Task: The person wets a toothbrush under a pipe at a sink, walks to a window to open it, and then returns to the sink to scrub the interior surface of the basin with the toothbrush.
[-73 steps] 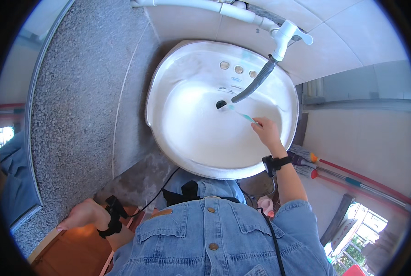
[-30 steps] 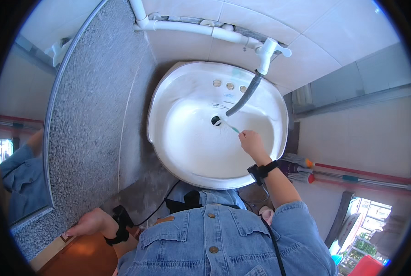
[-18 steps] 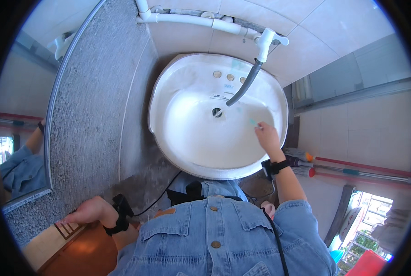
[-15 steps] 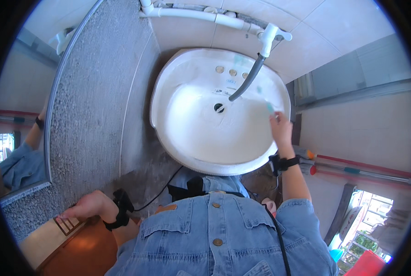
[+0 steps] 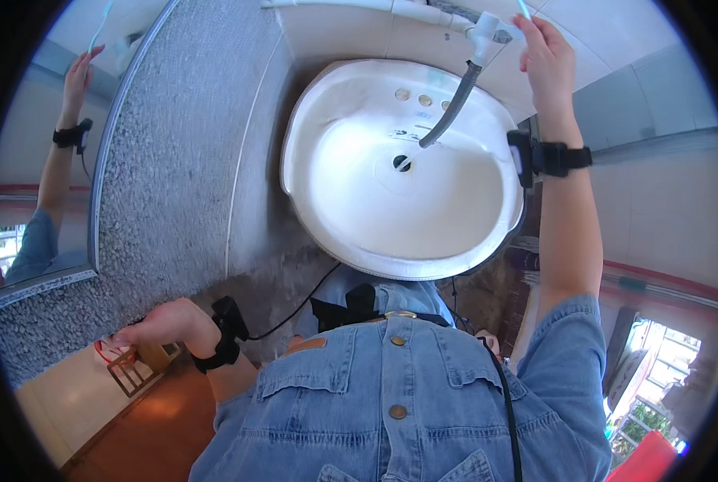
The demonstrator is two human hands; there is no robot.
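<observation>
My right hand (image 5: 550,64) is raised at the upper right, beside the white tap (image 5: 481,36). Its fingers pinch a slim pale-blue stick (image 5: 523,8), partly cut off by the picture's edge; the mirror (image 5: 41,161) reflects it. Below the tap, a grey corrugated hose (image 5: 454,104) bends over the white washbasin (image 5: 423,209), and a thin stream of water falls toward the drain (image 5: 402,164). My left hand (image 5: 166,325) is low at the left, fingers together and partly hidden near a thin red thing (image 5: 114,352); what they hold cannot be made out.
White pipes (image 5: 375,6) run along the tiled wall above the basin. A rough grey wall (image 5: 182,161) carries the mirror at the left. A brown slatted piece (image 5: 126,377) lies below my left hand. A red-and-silver pole (image 5: 656,285) and a barred window (image 5: 656,386) are at the right.
My right hand has risen from the basin's right rim to beside the tap, carrying the pale-blue stick. My left hand has shifted slightly up and right in the picture.
</observation>
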